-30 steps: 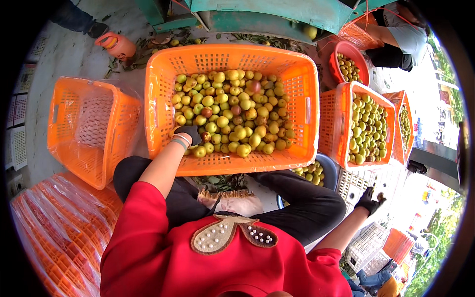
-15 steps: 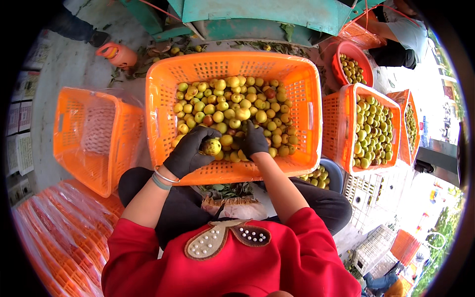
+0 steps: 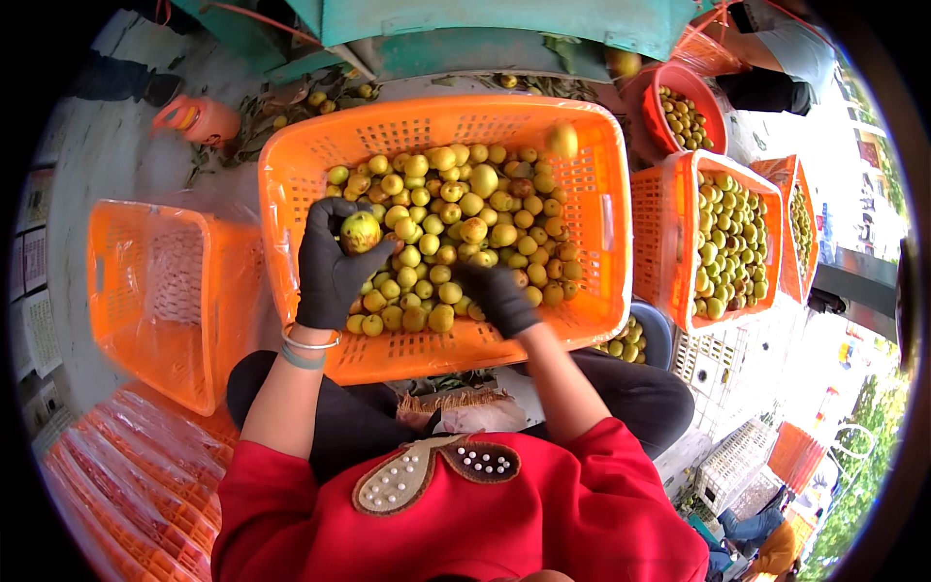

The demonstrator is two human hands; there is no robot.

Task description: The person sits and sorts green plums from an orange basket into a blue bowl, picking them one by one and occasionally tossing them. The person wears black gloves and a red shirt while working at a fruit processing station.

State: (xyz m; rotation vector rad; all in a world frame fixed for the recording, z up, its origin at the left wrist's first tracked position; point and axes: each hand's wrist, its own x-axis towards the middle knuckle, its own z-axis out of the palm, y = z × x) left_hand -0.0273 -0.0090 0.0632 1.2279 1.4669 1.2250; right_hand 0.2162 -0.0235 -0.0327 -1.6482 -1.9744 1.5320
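Fruit in hand: we see one yellow-green fruit (image 3: 360,231), blushed brown on one side, lifted just above the heap at the left of the big crate.
Left hand: our black-gloved left hand (image 3: 335,267) has its fingers curled closed around that fruit, with silver bangles at the wrist.
Right hand: our gloved right hand (image 3: 497,294) lies palm down in the heap near the crate's front edge; we cannot tell whether it grips anything.
What changed: half a second ago both hands met around one fruit at the middle; now they have parted, the left keeping a fruit and the right gone back into the pile. We judge one fruit is being looked over while the other hand feels for another.
Big crate: an orange slotted crate (image 3: 310,160) rests against our knees, roughly half full of small yellow-green fruit (image 3: 465,213).
Left crate: an orange crate (image 3: 145,291) just beside it on the ground looks bare inside.
Right crates: two orange crates (image 3: 669,233) hold greener fruit, packed close.
Red tub: a round red tub (image 3: 703,102) beyond them holds more fruit.
Grey bowl: a bowl (image 3: 655,330) tucked by our right knee holds a few fruit.
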